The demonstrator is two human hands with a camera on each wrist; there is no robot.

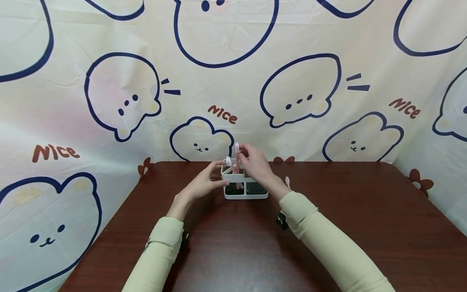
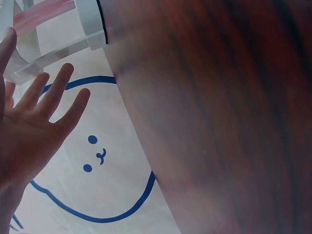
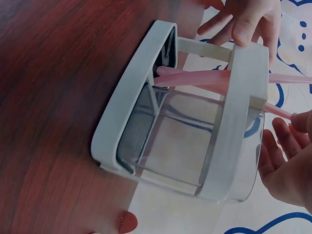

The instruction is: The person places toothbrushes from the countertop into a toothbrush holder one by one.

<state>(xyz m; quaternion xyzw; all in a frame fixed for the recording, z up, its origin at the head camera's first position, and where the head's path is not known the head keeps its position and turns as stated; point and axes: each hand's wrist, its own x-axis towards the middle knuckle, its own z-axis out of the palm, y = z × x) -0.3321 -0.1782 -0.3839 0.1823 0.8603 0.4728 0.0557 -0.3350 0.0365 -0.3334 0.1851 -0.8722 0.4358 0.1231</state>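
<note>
A white two-tier toothbrush holder [image 1: 245,197] with clear compartments stands upright on the table. My left hand [image 1: 202,183] holds the left side of its upper tier, thumb at the front edge; the lower fingers [image 2: 63,80] are straight and spread beside it. My right hand [image 1: 256,164] pinches a pink toothbrush [image 3: 278,109] near its bristle end, above the holder. A second pink toothbrush [image 1: 228,161] leans in the same left compartment. Their handles cross between the tiers, ends down at the dark base, in the right wrist view.
Beside my right forearm, a pink toothbrush head [image 1: 287,181] shows, the rest of it hidden. The brown wooden table [image 1: 233,247] reaches back to a cartoon-printed cloth [image 1: 248,93] hanging close behind the holder. Dark wrist cameras [image 1: 281,221] sit under both sleeves.
</note>
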